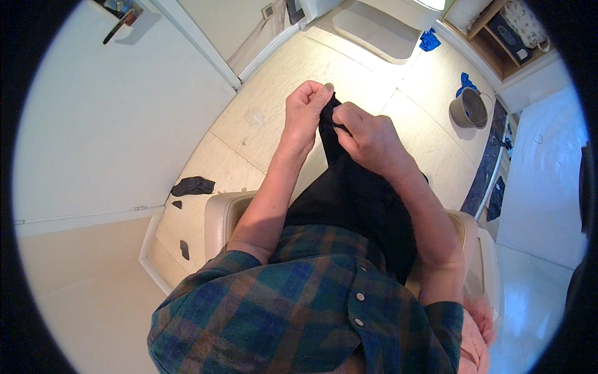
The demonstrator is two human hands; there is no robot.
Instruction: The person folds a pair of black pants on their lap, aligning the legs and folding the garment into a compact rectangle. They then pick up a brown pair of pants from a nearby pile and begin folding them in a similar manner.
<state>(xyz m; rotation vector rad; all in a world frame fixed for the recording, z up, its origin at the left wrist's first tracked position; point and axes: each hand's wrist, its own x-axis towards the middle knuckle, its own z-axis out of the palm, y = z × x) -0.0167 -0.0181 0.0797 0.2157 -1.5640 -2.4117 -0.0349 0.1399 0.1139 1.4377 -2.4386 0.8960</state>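
Note:
Both hands are raised over my lap, side by side, pinching a strip of black cloth (330, 140). My left hand (302, 112) is closed on its upper end, thumb near the tip. Just to its right, my right hand (367, 137) is curled round the same cloth a little lower. The cloth runs down into a larger black expanse (349, 199) over my legs; I cannot tell whether it is a separate garment or my clothing. A plaid shirt (261, 311) covers my torso.
I sit on a beige seat (218, 206). A white door (93, 137) stands left. A bucket (468, 109) with blue cloth (467, 81) sits right, below a shelf unit (483, 31). Dark scraps (193, 186) lie on the floor. A pink cloth (473, 343) is beside me.

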